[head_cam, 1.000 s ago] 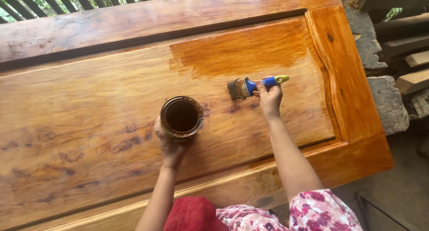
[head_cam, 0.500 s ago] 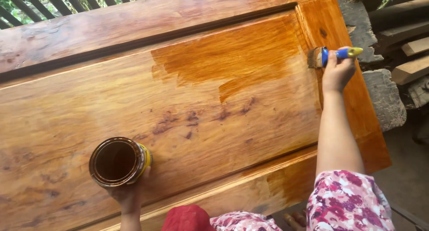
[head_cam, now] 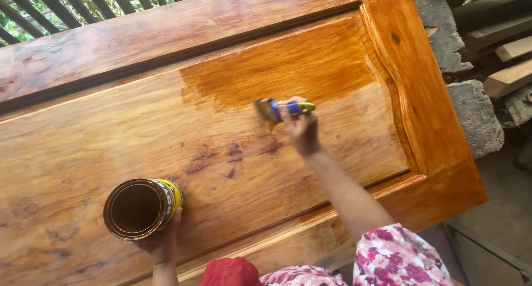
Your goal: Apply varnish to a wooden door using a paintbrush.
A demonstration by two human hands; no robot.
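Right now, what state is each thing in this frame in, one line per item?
Wooden door panel: lying flat, upper right part dark and glossy with fresh coating, the rest paler.
Varnish can: open, no lid, tilted toward the camera.
Paintbrush: bristles on the wood at the coated patch's edge.
Left hand: gripping the can.
Right hand: gripping the brush handle.

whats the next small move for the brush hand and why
Probably stroke the brush leftward along the grain: the right hand holds it at the lower edge of the darker coated patch, and the panel left of it looks paler.
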